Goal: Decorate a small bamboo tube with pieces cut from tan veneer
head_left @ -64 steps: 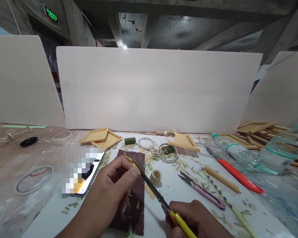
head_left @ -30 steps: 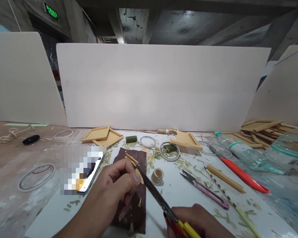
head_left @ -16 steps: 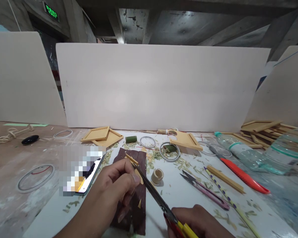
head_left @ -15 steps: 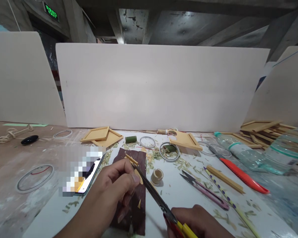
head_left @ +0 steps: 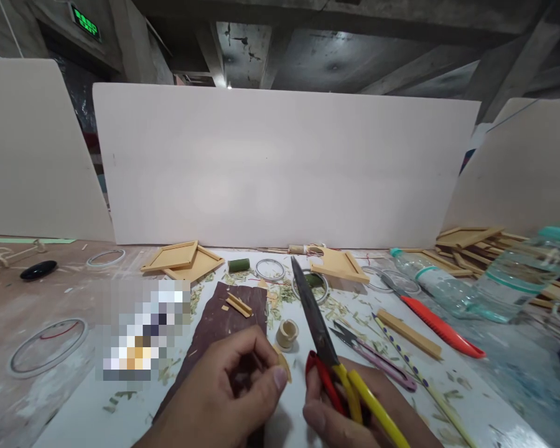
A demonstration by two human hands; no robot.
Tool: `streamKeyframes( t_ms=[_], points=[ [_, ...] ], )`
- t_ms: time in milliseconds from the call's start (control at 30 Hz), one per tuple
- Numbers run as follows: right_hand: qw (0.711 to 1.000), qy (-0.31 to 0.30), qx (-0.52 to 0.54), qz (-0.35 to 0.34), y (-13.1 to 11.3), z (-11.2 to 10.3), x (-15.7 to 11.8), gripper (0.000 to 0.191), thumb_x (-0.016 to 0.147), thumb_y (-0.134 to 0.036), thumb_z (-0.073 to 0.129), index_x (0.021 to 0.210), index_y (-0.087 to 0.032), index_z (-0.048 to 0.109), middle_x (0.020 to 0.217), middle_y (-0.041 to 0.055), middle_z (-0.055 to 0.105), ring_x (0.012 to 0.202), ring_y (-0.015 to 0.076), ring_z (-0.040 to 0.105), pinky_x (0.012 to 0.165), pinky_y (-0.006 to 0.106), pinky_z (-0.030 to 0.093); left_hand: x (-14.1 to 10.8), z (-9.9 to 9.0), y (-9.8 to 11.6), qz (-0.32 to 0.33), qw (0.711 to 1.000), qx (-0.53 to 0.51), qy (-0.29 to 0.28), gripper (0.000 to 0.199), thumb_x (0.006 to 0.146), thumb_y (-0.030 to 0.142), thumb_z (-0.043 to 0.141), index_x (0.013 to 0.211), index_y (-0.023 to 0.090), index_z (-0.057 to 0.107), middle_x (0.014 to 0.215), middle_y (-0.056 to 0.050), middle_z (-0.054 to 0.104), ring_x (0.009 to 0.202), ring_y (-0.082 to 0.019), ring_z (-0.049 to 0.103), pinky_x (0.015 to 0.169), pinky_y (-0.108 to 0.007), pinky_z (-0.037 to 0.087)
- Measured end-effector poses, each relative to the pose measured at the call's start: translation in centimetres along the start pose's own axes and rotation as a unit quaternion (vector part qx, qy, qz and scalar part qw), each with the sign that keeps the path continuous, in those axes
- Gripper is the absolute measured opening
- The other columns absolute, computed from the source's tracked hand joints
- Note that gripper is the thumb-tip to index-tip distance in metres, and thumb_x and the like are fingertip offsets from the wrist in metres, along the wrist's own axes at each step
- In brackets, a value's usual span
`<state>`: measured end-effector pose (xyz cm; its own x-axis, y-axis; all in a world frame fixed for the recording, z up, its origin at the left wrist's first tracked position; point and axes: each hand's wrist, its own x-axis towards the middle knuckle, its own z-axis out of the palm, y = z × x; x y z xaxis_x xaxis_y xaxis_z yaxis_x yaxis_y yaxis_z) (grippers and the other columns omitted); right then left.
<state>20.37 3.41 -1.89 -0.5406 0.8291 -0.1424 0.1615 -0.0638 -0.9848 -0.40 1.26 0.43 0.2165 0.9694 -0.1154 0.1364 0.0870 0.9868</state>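
My left hand (head_left: 228,382) pinches a small thin tan sliver (head_left: 284,362), perhaps wood or bamboo, between thumb and fingers. In my right hand (head_left: 329,426) are scissors (head_left: 316,314) with red and yellow handles; their blades look closed and point up and away, clear of the sliver. Under the left hand lies a dark brown strip (head_left: 205,336), carrying a small grooved wooden piece (head_left: 239,305) and a tiny square chip. A short hollow bamboo ring (head_left: 287,334) stands just beyond the hands.
Right of the hands lie pink-handled snips (head_left: 378,358), a wooden bar (head_left: 409,334), a red-handled knife (head_left: 443,326) and plastic bottles (head_left: 511,274). A blurred-out phone (head_left: 142,330) is at left. Wooden frames (head_left: 170,256) and shavings lie before a white panel (head_left: 280,162).
The scissors have swung upright and come away from the left hand's sliver. My left hand has moved right and down, uncovering more of the brown strip. The view has turned slightly right.
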Motion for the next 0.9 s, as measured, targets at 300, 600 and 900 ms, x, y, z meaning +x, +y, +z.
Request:
streamKeyframes(
  t_ms=[300,600,900],
  points=[
    [0.999,0.016,0.023,0.025,0.3,0.3,0.3,0.044,0.076,-0.055,0.082,0.080,-0.020,0.056,0.055,-0.0092,0.042,0.049,0.0082,0.037,0.045,0.018,0.030,0.6,1.1,-1.2,-0.030,0.998,0.024,-0.042,0.031,0.089,0.048,0.068,0.081,0.020,0.060,0.060,0.007,0.046,0.054,-0.011,0.039,0.047,-0.019,0.028],
    [0.999,0.028,0.010,0.041,0.3,0.4,0.2,0.040,0.078,-0.053,0.077,0.080,-0.021,0.053,0.054,-0.0106,0.042,0.043,0.0065,0.035,0.040,0.017,0.029,0.1,0.3,-0.3,0.151,0.955,0.257,-0.003,0.017,0.098,0.035,0.057,0.093,0.025,0.070,0.083,-0.001,0.063,0.066,-0.015,0.056,0.055,-0.021,0.040],
    [0.997,0.070,-0.014,0.040,-0.3,0.2,0.0,0.038,0.084,-0.057,0.071,0.083,-0.022,0.056,0.051,-0.0103,0.044,0.041,0.0074,0.040,0.039,0.017,0.029,0.2,0.4,0.2,0.054,0.963,0.263,-0.010,0.018,0.099,0.034,0.054,0.092,0.022,0.065,0.079,-0.002,0.066,0.069,-0.017,0.062,0.054,-0.021,0.043]
  ],
)
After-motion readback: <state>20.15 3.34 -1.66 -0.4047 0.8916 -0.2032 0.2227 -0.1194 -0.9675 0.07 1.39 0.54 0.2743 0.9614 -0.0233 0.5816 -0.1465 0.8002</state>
